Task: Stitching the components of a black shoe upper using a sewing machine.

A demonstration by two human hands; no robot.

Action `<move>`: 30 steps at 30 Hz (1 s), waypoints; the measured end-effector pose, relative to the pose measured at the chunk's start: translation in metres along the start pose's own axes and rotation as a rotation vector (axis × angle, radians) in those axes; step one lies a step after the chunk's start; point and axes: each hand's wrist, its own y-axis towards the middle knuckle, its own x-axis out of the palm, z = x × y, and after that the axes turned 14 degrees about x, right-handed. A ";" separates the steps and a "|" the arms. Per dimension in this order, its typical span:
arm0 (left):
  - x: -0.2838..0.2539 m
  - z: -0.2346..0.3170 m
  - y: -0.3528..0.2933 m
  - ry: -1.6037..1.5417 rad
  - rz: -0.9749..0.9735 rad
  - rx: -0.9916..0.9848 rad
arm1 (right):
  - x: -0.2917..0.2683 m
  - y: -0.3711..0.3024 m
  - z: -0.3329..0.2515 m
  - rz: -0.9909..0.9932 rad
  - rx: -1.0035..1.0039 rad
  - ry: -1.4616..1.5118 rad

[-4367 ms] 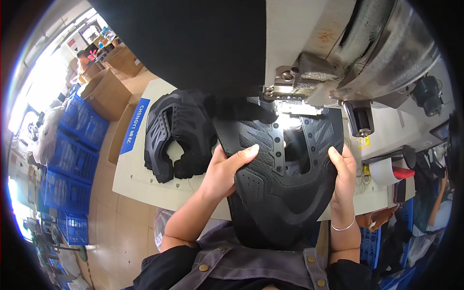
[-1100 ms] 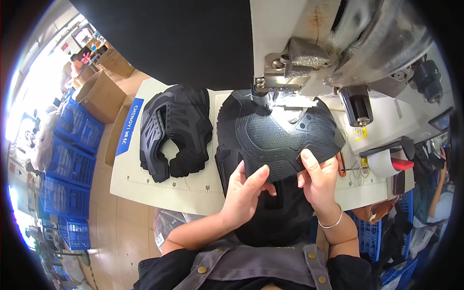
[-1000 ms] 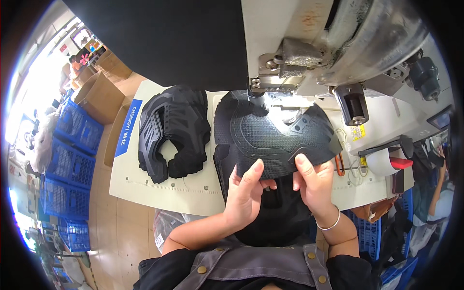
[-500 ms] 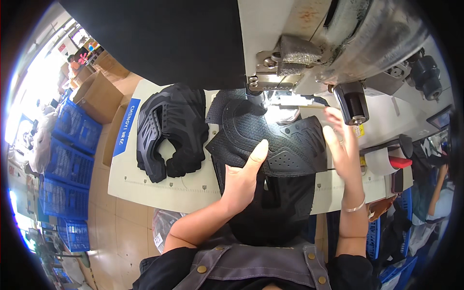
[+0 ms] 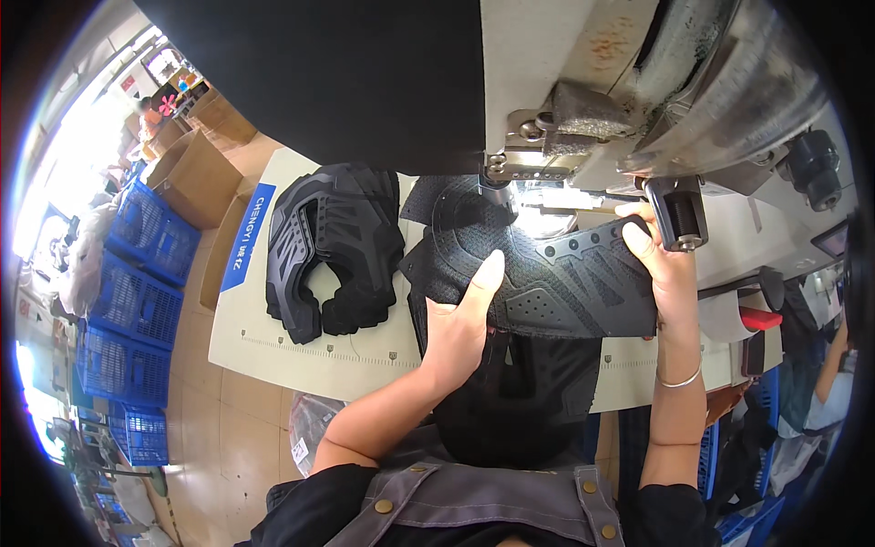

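A black textured shoe upper (image 5: 547, 283) lies under the lit needle area of a sewing machine (image 5: 583, 118). Its near left part is gripped by my left hand (image 5: 460, 324), the thumb on top and the fingers out of sight beneath. At the upper right edge, beside a row of eyelet holes, my right hand (image 5: 665, 269) pinches the same upper between thumb and fingers. More black shoe uppers (image 5: 501, 401) hang over the table's front edge toward my lap. To the left, a stack of black shoe uppers (image 5: 337, 246) rests on the white table (image 5: 264, 356).
Blue plastic crates (image 5: 137, 301) and a cardboard box (image 5: 196, 182) stand on the floor at left. A black panel (image 5: 328, 82) blocks the upper left. On the table's right lies a red-tipped object (image 5: 759, 318). Another person's arm (image 5: 831, 365) shows at far right.
My right hand, loose beside the upper before, has closed on its right edge. That side now lies flatter and more spread out. My left hand keeps its hold.
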 end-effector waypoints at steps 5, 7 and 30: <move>0.001 0.000 0.002 -0.020 -0.001 0.002 | 0.001 0.003 -0.002 0.038 0.020 0.003; 0.002 -0.001 0.004 -0.038 -0.003 0.003 | 0.003 0.003 0.000 0.039 0.008 0.012; 0.002 0.013 0.032 0.014 -0.133 0.103 | 0.011 -0.004 0.010 0.100 -0.017 0.070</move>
